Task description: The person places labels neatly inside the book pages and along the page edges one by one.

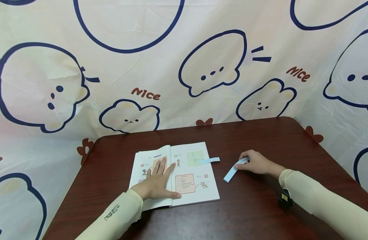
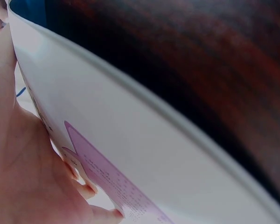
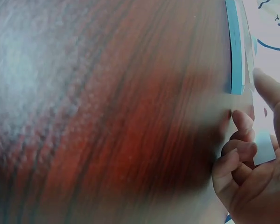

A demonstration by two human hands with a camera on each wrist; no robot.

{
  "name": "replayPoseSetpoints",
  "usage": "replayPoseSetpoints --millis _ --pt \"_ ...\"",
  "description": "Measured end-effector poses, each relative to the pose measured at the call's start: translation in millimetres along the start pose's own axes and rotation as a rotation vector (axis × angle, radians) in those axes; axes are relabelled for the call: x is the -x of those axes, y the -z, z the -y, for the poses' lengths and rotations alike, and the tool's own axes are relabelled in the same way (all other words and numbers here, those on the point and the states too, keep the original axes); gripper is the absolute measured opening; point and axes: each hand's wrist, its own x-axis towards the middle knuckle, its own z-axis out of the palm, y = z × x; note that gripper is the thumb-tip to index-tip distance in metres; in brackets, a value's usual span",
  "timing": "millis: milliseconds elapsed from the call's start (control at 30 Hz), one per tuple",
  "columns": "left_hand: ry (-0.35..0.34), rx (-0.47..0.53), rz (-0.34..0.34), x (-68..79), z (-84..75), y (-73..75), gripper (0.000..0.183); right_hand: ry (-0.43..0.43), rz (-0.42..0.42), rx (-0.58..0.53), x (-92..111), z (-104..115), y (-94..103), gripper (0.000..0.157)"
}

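An open book with printed text boxes and small cartoon figures lies on the table. Across its left page and the fold rests my left hand, fingers spread and straight. In the left wrist view the palm is beside a curved page with a purple text box. A light blue paper strip lies on the right page and sticks out past its edge. To the right of the book, my right hand pinches another light blue strip. One end of the held strip shows by the fingers in the right wrist view.
The dark brown wooden table has rounded far corners. Behind and beside it hangs a pale cloth printed with blue cartoon outlines. A black device is strapped to the right wrist.
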Motion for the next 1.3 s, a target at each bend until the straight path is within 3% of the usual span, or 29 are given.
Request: replayPoseSetpoints --millis 333,567,867,1300 --pt "-0.003 0.004 0.005 2.3 0.5 1.3 0.123 -0.05 -0.011 0.003 1 3 -4.4 0.029" --pt "-0.003 0.015 0.002 2.3 -0.5 2.5 0.123 -0.007 0.015 -0.038 2 6 -0.5 0.022" --pt "-0.01 0.005 0.003 2.6 -1.0 2.3 0.122 0.024 0.01 0.036 3 8 4.2 0.022" --pt "-0.013 0.003 0.004 2.5 -0.5 1.9 0.123 0.07 0.077 0.016 0 3 11.6 0.015"
